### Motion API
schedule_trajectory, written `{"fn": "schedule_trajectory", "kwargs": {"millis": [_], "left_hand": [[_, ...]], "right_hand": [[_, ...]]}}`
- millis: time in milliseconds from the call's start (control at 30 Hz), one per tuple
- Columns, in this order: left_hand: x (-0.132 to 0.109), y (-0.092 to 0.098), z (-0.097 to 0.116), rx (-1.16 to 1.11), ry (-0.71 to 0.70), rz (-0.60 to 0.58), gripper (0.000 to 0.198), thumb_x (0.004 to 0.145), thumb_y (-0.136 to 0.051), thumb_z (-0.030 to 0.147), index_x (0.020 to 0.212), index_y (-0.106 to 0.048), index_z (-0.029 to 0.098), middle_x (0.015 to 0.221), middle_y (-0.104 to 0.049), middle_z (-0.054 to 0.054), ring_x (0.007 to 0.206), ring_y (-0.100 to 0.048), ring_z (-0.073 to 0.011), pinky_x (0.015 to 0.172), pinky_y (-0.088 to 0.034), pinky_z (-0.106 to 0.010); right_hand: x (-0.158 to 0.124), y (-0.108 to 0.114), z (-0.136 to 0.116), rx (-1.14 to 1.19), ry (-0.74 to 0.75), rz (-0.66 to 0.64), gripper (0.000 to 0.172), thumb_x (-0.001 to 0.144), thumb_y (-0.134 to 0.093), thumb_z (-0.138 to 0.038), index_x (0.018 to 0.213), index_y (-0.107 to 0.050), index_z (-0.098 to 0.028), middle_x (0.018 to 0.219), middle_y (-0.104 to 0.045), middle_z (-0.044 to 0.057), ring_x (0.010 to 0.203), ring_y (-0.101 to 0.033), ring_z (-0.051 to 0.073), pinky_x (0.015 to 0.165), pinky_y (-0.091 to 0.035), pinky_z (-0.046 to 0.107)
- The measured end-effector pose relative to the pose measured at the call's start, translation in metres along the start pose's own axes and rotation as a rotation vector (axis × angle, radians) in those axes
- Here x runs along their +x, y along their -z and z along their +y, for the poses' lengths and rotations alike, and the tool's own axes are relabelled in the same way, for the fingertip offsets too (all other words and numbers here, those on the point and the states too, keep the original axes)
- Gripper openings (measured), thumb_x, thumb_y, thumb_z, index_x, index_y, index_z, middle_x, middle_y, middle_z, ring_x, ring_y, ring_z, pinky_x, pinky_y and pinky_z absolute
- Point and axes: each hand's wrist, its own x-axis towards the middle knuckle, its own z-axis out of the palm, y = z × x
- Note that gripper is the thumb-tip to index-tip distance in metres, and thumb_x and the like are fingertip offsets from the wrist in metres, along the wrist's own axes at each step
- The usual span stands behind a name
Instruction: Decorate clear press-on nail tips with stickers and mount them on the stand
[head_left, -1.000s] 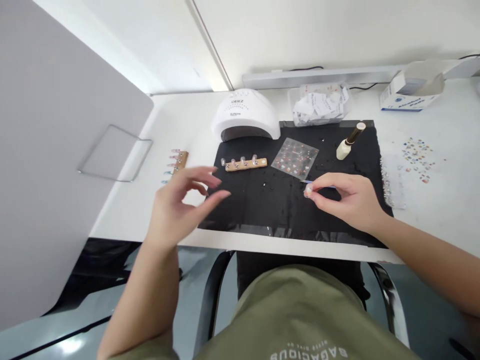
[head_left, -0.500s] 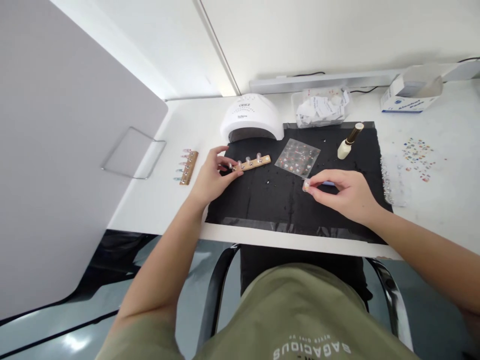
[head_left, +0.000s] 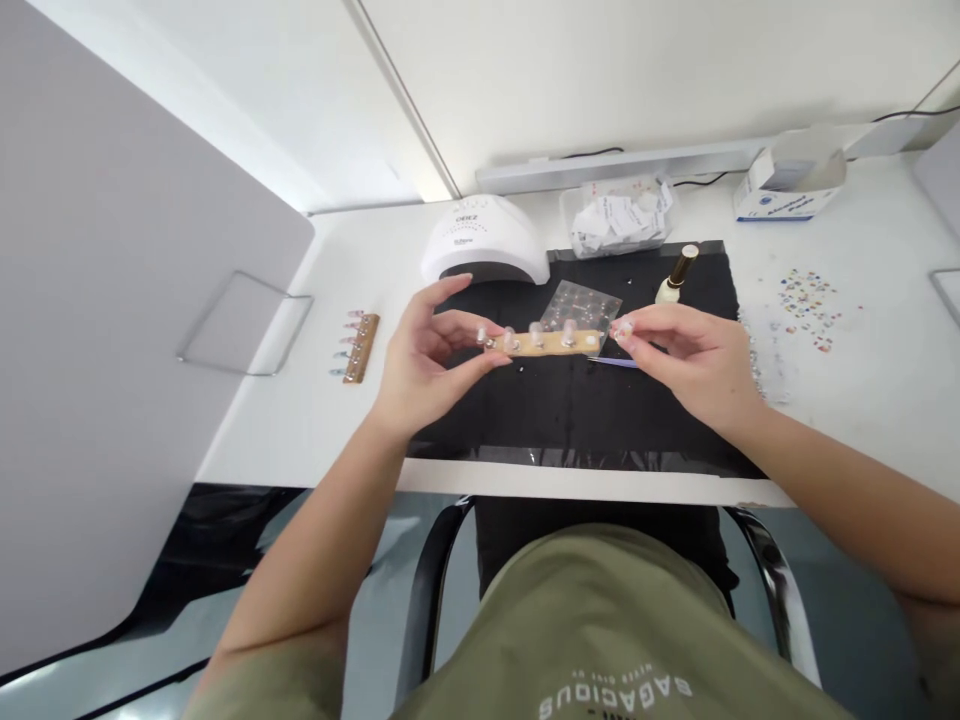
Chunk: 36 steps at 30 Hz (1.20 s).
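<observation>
My left hand [head_left: 442, 350] pinches the left end of a wooden nail display stand [head_left: 551, 345], holding it up over the black mat [head_left: 540, 415]. Several clear nail tips stand on its metal posts; the white spot at its right end bears none. Between thumb and fingertips of my right hand [head_left: 686, 355] is a decorated nail tip [head_left: 622, 328], close to that right end. Below the right fingers lie purple tweezers [head_left: 615, 362] on the mat. Behind the stand is a transparent sticker sheet [head_left: 581, 303]; a cream polish bottle [head_left: 669, 290] stands behind my right hand, partly covered.
A white nail lamp [head_left: 486, 240] stands at the back of the mat, beside a clear box of white packets [head_left: 622, 220]. An alcohol pads box [head_left: 791, 185] and scattered small decorations [head_left: 810, 305] are at right. A second stand with nail tips [head_left: 361, 348] lies at left.
My left hand has lifted the stand off the mat and brought it right, toward my right hand. The nail tip in my right hand has risen to the stand's end. The view has shifted slightly.
</observation>
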Motion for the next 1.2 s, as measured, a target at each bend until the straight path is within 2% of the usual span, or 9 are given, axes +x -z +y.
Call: {"fn": "schedule_trajectory", "kwargs": {"millis": [167, 300, 433, 600, 700, 900, 1033, 1100, 1200], "left_hand": [[0.021, -0.024, 0.012, -0.051, -0.08, -0.091, 0.089, 0.086, -0.102, 0.043, 0.158, -0.053, 0.026, 0.102, -0.084, -0.003, 0.098, -0.088, -0.0254, 0.094, -0.076, -0.04], [0.039, -0.036, 0.006, -0.098, -0.117, -0.082, 0.089, 0.084, -0.104, 0.046, 0.156, -0.055, 0.026, 0.099, -0.083, -0.002, 0.098, -0.088, -0.0265, 0.093, -0.076, -0.041], [0.049, -0.041, -0.001, -0.131, -0.145, -0.071, 0.091, 0.081, -0.105, 0.047, 0.155, -0.056, 0.028, 0.099, -0.083, -0.002, 0.096, -0.087, -0.0258, 0.092, -0.075, -0.041], [0.044, -0.044, -0.004, -0.172, -0.125, -0.036, 0.087, 0.083, -0.105, 0.044, 0.153, -0.056, 0.028, 0.1, -0.083, -0.002, 0.097, -0.087, -0.0254, 0.092, -0.075, -0.041], [0.038, -0.044, -0.005, -0.16, -0.12, -0.022, 0.081, 0.083, -0.106, 0.046, 0.145, -0.058, 0.028, 0.098, -0.082, -0.001, 0.098, -0.087, -0.0259, 0.094, -0.075, -0.043], [0.033, -0.037, -0.005, -0.153, -0.128, -0.036, 0.081, 0.082, -0.107, 0.052, 0.142, -0.058, 0.03, 0.097, -0.082, 0.0, 0.091, -0.087, -0.0257, 0.087, -0.076, -0.044], [0.033, -0.037, -0.003, -0.222, -0.166, -0.053, 0.071, 0.088, -0.105, 0.036, 0.142, -0.06, 0.028, 0.103, -0.086, 0.003, 0.095, -0.087, -0.0208, 0.09, -0.075, -0.039], [0.033, -0.036, -0.003, -0.246, -0.174, -0.012, 0.07, 0.089, -0.105, 0.03, 0.143, -0.06, 0.027, 0.103, -0.085, 0.004, 0.1, -0.087, -0.02, 0.093, -0.075, -0.037], [0.033, -0.035, -0.005, -0.221, -0.15, 0.081, 0.069, 0.087, -0.106, 0.035, 0.139, -0.061, 0.029, 0.1, -0.081, 0.004, 0.106, -0.088, -0.0243, 0.095, -0.075, -0.041]], "right_hand": [[0.008, 0.007, 0.0, 0.089, -0.025, 0.012, 0.009, 0.098, -0.09, -0.032, 0.105, -0.088, -0.037, 0.112, -0.091, -0.001, 0.109, -0.09, 0.027, 0.106, -0.078, 0.051], [0.015, 0.012, 0.003, 0.094, -0.033, 0.03, 0.007, 0.098, -0.091, -0.038, 0.101, -0.085, -0.037, 0.107, -0.091, 0.0, 0.105, -0.09, 0.029, 0.104, -0.078, 0.055], [0.019, 0.015, 0.001, 0.146, -0.064, 0.042, 0.013, 0.095, -0.094, -0.043, 0.098, -0.083, -0.037, 0.107, -0.091, 0.001, 0.11, -0.089, 0.031, 0.11, -0.076, 0.059], [0.02, 0.016, -0.003, 0.18, -0.059, 0.0, 0.01, 0.094, -0.093, -0.037, 0.098, -0.084, -0.036, 0.111, -0.091, 0.001, 0.114, -0.089, 0.031, 0.112, -0.075, 0.058], [0.019, 0.015, -0.005, 0.152, -0.072, -0.02, 0.009, 0.095, -0.093, -0.04, 0.099, -0.085, -0.037, 0.111, -0.091, 0.001, 0.113, -0.089, 0.03, 0.112, -0.075, 0.057], [0.015, 0.016, -0.007, 0.095, -0.092, -0.048, 0.009, 0.096, -0.092, -0.041, 0.101, -0.086, -0.037, 0.112, -0.091, 0.002, 0.111, -0.089, 0.03, 0.106, -0.077, 0.055], [0.014, 0.016, -0.002, 0.035, -0.081, -0.044, 0.01, 0.1, -0.087, -0.038, 0.109, -0.083, -0.036, 0.12, -0.09, 0.004, 0.114, -0.087, 0.03, 0.105, -0.077, 0.055], [0.015, 0.016, 0.0, 0.01, -0.061, 0.009, 0.012, 0.101, -0.085, -0.036, 0.112, -0.082, -0.035, 0.118, -0.088, 0.003, 0.108, -0.088, 0.028, 0.101, -0.078, 0.051], [0.014, 0.015, 0.0, 0.006, -0.04, 0.088, 0.009, 0.1, -0.086, -0.03, 0.108, -0.083, -0.035, 0.099, -0.084, -0.001, 0.083, -0.085, 0.021, 0.083, -0.079, 0.042]]}}
